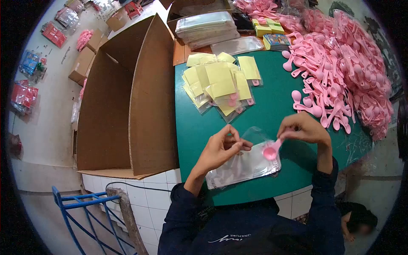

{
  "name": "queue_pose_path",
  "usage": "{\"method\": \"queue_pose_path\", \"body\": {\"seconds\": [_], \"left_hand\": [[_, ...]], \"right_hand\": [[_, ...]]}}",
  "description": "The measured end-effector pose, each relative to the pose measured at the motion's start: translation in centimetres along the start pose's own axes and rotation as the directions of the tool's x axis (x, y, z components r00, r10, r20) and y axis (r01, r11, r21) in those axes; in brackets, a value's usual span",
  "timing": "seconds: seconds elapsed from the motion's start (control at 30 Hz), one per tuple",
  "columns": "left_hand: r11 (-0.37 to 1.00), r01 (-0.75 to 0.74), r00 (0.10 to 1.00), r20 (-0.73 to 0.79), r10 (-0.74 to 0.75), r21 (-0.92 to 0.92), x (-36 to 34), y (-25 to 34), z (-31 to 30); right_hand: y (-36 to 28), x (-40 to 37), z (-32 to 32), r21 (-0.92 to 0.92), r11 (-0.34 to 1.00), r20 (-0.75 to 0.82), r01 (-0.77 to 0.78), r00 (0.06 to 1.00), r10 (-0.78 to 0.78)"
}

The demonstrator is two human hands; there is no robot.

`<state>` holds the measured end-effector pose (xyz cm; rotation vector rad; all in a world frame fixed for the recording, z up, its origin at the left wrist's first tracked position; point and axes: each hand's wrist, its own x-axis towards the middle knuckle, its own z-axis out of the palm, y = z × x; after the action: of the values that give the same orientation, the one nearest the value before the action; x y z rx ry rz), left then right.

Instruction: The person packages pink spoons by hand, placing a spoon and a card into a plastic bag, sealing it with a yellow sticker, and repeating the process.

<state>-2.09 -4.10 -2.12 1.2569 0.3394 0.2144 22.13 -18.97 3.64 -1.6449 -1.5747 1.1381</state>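
"Since the bag stack (246, 170) is our landmark, list the hands first."

"Right hand (304, 127): one, closed, gripping a pink spoon (270, 153) by its handle. Left hand (219, 152): one, fingers curled, tips at the stack's far edge; whether they pinch film, I cannot tell."

"Spoon's location?"

"Above the stack's right end; contact with the film, uncertain."

"Handling notes?"

"In my judgement: light grip, near the handle's end, bowl left clear. Left fingertips best steady the top film, lest it slide or crease. Spoon kept fairly flat, so that its rim does not snag thin plastic."

"Orientation?"

"Bowl end toward the stack's near edge and a little left; handle away and right, into the fingers. Long axis: a slant across the stack's right end. Hollow of bowl: facing the camera."

"Surroundings?"

"Beyond the stack: yellow cards (221, 80) in clear packets, loosely piled. Beyond and right: spoon heap (323, 72). Left: cardboard box (153, 97), one, tall. Beneath: green table (272, 85)."
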Motion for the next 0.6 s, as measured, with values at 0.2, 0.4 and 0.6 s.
{"method": "queue_pose_path", "body": {"seconds": [0.2, 0.4, 0.6], "left_hand": [[0.993, 0.061, 0.991, -0.114, -0.073, -0.102, 0.2, 0.8, 0.1], [0.999, 0.046, 0.974, -0.22, -0.049, -0.017, 0.4, 0.6, 0.0], [1.0, -0.009, 0.97, -0.244, 0.004, -0.023, 0.4, 0.7, 0.2]], "right_hand": [[-0.5, 1.4, 2.5, 0.288, 0.937, -0.539, 0.197, 0.843, -0.011], [-1.5, 2.4, 4.6, 0.288, 0.895, -0.744, 0.34, 0.668, -0.014], [-1.5, 2.5, 5.9, 0.164, 0.903, -0.818, 0.396, 0.567, -0.1]]}}
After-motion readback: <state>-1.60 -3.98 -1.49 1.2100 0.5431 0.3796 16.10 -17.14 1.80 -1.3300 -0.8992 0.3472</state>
